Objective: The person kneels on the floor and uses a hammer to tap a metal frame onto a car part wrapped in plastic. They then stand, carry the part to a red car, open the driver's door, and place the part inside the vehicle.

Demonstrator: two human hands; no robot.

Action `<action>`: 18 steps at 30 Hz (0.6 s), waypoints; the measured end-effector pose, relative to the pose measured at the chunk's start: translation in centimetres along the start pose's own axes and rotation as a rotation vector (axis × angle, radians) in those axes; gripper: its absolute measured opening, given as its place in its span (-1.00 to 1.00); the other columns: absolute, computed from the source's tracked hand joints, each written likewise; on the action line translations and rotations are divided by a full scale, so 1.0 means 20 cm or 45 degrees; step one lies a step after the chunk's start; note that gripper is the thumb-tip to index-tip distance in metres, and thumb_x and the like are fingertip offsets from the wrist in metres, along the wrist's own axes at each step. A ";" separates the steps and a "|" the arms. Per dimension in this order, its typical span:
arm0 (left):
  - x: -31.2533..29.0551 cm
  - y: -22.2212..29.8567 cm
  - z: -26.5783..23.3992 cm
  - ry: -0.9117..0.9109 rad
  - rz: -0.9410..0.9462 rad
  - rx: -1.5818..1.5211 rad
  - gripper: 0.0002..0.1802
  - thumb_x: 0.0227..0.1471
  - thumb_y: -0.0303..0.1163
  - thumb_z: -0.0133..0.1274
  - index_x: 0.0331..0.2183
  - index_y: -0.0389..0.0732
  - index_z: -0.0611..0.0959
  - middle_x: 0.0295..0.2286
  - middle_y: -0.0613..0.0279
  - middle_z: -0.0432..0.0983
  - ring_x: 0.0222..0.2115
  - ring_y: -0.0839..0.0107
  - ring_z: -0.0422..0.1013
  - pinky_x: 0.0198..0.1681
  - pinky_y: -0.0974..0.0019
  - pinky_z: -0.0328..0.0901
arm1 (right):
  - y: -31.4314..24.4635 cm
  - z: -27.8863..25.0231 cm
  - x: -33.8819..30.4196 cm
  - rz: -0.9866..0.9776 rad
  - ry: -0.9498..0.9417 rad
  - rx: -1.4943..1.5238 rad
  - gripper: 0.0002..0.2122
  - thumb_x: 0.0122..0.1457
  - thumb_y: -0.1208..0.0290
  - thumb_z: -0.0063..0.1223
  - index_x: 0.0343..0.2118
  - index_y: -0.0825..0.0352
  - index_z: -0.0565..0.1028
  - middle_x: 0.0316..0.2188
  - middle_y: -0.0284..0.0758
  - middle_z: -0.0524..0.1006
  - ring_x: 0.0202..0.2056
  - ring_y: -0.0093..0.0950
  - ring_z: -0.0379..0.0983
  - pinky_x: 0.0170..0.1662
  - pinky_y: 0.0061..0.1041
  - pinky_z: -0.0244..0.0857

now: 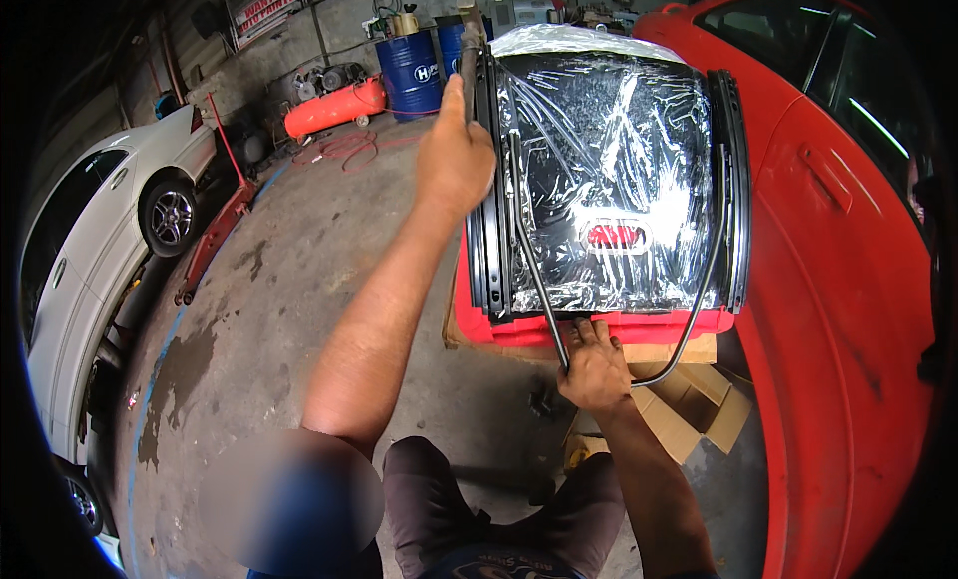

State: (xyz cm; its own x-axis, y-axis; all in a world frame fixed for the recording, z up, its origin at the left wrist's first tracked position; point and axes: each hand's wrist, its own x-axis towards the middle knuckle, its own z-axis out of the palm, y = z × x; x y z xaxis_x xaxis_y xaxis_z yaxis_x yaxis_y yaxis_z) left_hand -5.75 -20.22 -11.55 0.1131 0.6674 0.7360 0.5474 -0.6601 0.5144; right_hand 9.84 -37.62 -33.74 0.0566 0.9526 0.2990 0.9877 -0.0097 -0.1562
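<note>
In front of me lies a dark panel (pixel 614 130) wrapped in shiny clear film, with black slotted metal rails (pixel 733 180) along both sides. It rests on a red base (pixel 649 329). My left hand (pixel 457 165) is raised beside the left rail, closed around the handle of a hammer (pixel 469 45), with its head up. My right hand (pixel 596 364) is at the panel's near edge, fingers stretched onto the red base. A bent metal bar (pixel 542 289) curves along the panel toward me and passes at my right palm, partly hidden there.
A red car (pixel 828 230) stands close on the right. Opened cardboard (pixel 699 404) lies below the base. At left are a white car (pixel 90 220) and a red floor jack (pixel 220 220). Behind are a red compressor tank (pixel 339 105) with hose and blue drums (pixel 409 75).
</note>
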 end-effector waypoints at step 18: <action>-0.58 -0.14 0.09 0.059 0.135 -0.298 -0.19 0.14 -0.60 -0.14 0.41 -0.20 0.11 -0.43 -0.16 0.56 -0.46 -0.02 0.54 -0.33 0.11 0.39 | 0.01 0.03 0.00 -0.014 0.087 0.111 -0.41 -0.03 0.35 0.17 0.14 0.39 0.47 0.17 -0.07 0.44 0.20 -0.08 0.32 0.17 -0.05 0.33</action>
State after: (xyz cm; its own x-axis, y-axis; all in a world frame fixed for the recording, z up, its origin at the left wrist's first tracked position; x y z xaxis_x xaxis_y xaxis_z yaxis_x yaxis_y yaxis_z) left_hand -7.16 -25.45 -22.24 0.1187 0.5773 0.8078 0.3275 -0.7908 0.5171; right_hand 10.05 -37.50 -34.30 0.0582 0.9296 0.3640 0.9720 0.0304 -0.2330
